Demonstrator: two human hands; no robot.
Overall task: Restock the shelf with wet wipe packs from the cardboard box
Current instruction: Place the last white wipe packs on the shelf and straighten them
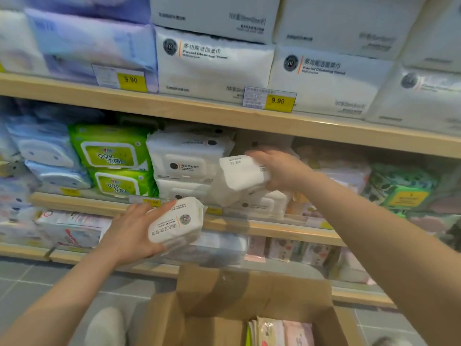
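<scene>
My left hand (pixel 132 233) grips a white wet wipe pack (pixel 178 222) with a round logo, held in front of the middle shelf's edge. My right hand (pixel 279 169) holds a second white wet wipe pack (pixel 243 172) tilted at the mouth of the middle shelf (pixel 249 227), above a low stack of matching white packs (pixel 257 204). A taller stack of the same white packs (pixel 185 162) stands just to the left. The open cardboard box (pixel 224 303) sits on the floor below, with a few pale packs (pixel 279 332) showing inside.
Green wipe packs (pixel 112 156) and blue packs (pixel 45 151) fill the shelf's left side. Patterned packs (pixel 404 186) lie to the right. Large white facial towel packs (pixel 214 63) sit on the upper shelf behind yellow 9.90 price tags (pixel 278 100). A shoe (pixel 106 325) rests on the grey floor.
</scene>
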